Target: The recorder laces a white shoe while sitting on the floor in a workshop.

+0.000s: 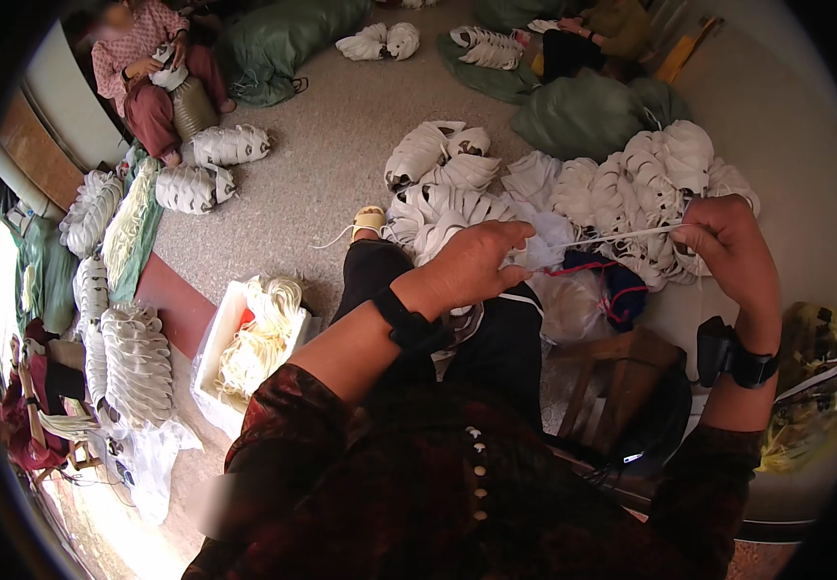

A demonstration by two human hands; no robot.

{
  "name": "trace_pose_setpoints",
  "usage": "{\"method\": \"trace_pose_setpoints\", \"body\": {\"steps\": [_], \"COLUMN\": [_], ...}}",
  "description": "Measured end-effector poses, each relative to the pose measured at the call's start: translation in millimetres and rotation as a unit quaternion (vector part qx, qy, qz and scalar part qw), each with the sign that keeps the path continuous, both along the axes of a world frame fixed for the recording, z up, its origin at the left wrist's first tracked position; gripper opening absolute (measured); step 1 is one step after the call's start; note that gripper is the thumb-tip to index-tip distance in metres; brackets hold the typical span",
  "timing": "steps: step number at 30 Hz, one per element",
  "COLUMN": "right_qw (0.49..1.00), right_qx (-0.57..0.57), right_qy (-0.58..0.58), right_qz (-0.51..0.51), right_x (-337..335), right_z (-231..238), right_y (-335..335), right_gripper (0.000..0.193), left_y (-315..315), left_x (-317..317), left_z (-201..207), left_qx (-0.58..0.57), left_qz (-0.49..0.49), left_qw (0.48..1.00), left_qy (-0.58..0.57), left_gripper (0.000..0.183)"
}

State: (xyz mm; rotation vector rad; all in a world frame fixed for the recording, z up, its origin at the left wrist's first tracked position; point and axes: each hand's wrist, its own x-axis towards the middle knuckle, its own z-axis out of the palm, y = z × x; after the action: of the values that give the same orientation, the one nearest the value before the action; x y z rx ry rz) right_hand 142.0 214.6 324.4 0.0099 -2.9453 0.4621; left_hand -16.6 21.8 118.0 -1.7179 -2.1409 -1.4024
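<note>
A thin white lace [621, 235] stretches taut across the front of me. My right hand [721, 235], raised at the right, is closed around one end of it. Toward the left, the lace runs to the fingertips of my left hand [481, 261], which is bent in a closed grip above my knees. Something pale shows at those fingertips, but its shape merges with the whitish plastic behind, so I cannot tell its kind. Just beyond the left hand lie stacked white shoe uppers [438, 208]. A larger heap of white shoe uppers [621, 188] spreads behind the lace.
At my left stands a white box [207, 382] of cream laces [262, 353]. A wooden stool [616, 372] is at the right, near a yellowish bag [810, 387]. Green sacks [583, 111] lie farther off. Other people [152, 72] sit around, one handling a white piece.
</note>
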Motion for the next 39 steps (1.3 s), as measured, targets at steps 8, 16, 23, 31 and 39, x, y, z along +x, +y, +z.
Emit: {"method": "trace_pose_setpoints", "body": {"steps": [8, 16, 23, 31, 39], "right_qw": [0.994, 0.991, 0.981, 0.951, 0.986], "right_qx": [-0.049, -0.112, -0.173, -0.305, -0.158], "right_qy": [0.066, -0.029, -0.074, -0.041, 0.053], "right_qz": [0.066, 0.07, 0.048, 0.031, 0.009], "right_x": [-32, -86, -92, -91, -96], "right_z": [-21, -221, -260, -255, -286], "right_y": [-15, -55, -84, -63, -55], "right_gripper": [0.017, 0.014, 0.012, 0.008, 0.008], "left_y": [-48, -151, -54, -42, -49], "left_x": [-63, -127, -21, -22, -43], "left_z": [-13, -180, -39, -55, -80], "left_qx": [0.16, 0.012, -0.008, -0.129, -0.107], "left_qz": [0.219, 0.405, 0.036, -0.062, 0.1], "left_qw": [0.946, 0.838, 0.994, 0.946, 0.977], "left_qy": [-0.179, -0.366, -0.102, -0.29, -0.152], "left_gripper": [0.012, 0.021, 0.03, 0.02, 0.004]}}
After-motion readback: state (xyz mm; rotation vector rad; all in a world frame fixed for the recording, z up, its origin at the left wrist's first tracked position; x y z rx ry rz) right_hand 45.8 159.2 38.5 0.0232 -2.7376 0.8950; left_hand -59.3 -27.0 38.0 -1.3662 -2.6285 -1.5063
